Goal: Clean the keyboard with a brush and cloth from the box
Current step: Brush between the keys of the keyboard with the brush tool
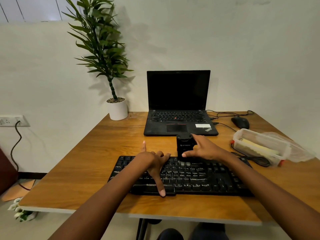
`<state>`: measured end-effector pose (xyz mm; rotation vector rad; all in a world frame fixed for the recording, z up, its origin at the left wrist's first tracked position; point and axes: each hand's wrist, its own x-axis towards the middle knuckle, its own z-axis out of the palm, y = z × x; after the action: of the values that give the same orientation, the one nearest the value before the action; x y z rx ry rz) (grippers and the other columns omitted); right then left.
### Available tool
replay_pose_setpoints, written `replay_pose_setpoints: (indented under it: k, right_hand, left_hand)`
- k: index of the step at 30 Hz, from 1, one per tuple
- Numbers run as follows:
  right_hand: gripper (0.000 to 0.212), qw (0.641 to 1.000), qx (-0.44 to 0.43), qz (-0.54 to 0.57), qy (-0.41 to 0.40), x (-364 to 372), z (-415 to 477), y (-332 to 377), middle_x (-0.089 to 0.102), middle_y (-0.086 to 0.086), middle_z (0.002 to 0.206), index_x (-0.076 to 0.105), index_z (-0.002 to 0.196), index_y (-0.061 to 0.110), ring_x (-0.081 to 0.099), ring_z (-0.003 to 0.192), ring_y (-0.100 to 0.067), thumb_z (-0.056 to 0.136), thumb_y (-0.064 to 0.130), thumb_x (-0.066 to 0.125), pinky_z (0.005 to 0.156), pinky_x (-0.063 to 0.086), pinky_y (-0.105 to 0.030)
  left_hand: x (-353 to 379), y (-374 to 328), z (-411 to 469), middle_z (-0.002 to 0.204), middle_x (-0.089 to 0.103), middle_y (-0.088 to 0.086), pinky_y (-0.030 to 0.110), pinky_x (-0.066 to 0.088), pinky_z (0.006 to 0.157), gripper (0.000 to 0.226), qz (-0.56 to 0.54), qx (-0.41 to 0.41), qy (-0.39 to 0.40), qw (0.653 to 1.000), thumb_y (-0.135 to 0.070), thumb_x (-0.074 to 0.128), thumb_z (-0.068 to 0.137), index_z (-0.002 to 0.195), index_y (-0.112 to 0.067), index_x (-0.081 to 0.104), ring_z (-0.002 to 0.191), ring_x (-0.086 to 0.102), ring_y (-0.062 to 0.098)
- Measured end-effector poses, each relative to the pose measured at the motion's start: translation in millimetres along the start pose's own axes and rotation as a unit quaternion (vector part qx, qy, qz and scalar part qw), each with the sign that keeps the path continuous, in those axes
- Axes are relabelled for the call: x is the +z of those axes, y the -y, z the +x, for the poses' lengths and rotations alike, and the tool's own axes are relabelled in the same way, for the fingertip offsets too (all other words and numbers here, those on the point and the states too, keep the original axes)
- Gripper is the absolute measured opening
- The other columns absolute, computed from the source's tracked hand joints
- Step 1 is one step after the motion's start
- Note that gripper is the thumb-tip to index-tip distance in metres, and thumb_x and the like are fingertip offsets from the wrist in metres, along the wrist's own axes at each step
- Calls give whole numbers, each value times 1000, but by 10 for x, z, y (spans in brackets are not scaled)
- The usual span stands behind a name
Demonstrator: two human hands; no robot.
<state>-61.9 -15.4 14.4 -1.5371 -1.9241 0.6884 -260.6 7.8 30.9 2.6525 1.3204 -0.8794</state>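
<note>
Two hands at keyboard (pixel 199 177): left hand (pixel 152 161) splayed flat, likely steadying it; right hand (pixel 206 148) clamps black block (pixel 184 144) at far edge.

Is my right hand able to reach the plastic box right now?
Probably yes: the plastic box lies just right of the right hand, with only bare tabletop and a cable between them.

The left hand (pixel 154 163) and right hand (pixel 206 149) are bare, as are both forearms. Past the table's (pixel 190 216) near edge, the knees wear dark trousers (pixel 170 235), possibly navy.
</note>
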Motion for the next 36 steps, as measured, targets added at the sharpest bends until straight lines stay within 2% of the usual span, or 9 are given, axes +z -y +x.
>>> replay_pose_setpoints:
  k: [2,6,9,13,18,22,27,32,36]
  right_hand:
    - [58,999,-11,-31,-22,-5,24,17,61,3,117,49,125,18,58,105,-14,74,25,76,86,47,-22]
    - [58,1000,3,14,-1,-70,-12,-28,52,14,109,47,123,19,48,99,0,74,19,77,69,36,2]
    - [65,1000,6,-1,4,-41,-48,-30,58,5,119,45,130,16,55,103,-8,74,23,76,76,40,-7]
    - [58,997,-11,-46,-65,-20,-18,-61,65,-2,111,50,125,15,60,93,-2,74,25,76,79,47,-24]
    - [58,1000,22,12,-2,-100,-94,-118,52,13,111,44,124,19,48,103,-2,75,20,75,73,36,-2]
    - [60,998,4,-49,-50,-64,-42,-100,62,-1,119,48,126,15,56,110,-15,74,29,76,91,46,-29]
    - [61,999,29,14,-5,-130,-129,-151,55,7,116,46,126,16,50,106,-5,74,18,77,73,36,-2]
    - [64,994,29,-77,-66,-126,-119,-195,63,-4,116,45,130,17,59,99,-25,75,32,75,81,47,-33]
    - [52,996,52,17,-73,-192,-228,-259,56,10,107,48,118,19,52,96,-1,74,17,76,74,40,-5]
  left_hand:
    - [-1,-6,6,159,-3,4,68,-25,97,130,0,-3,1,1000,-66,70,65,147,-24,-22,146,2,29]
    - [2,0,28,159,-5,4,70,-24,97,132,4,-9,5,1000,-67,70,64,146,-24,-23,146,2,29]
    - [-13,-22,36,159,-4,5,70,-24,97,132,13,-11,9,1000,-68,70,63,146,-24,-24,146,1,29]
    - [-25,-31,32,159,-5,4,71,-24,97,132,18,-15,11,1000,-68,69,63,147,-24,-24,146,1,29]
    - [-30,-43,33,159,-3,5,70,-24,97,133,25,-16,11,999,-68,69,63,146,-24,-24,146,3,30]
    - [-41,-59,25,159,-1,5,70,-23,97,132,26,-16,10,999,-68,70,64,146,-24,-24,146,5,31]
    - [-31,-56,20,159,-2,4,69,-24,95,132,24,-12,6,1000,-67,70,64,145,-25,-26,146,7,30]
    - [-38,-45,15,159,-3,4,70,-24,97,132,19,-11,12,1000,-67,69,64,145,-25,-27,146,5,31]
    - [-21,-38,19,159,-2,5,70,-21,99,133,27,-10,8,1000,-68,69,64,144,-24,-28,146,6,31]
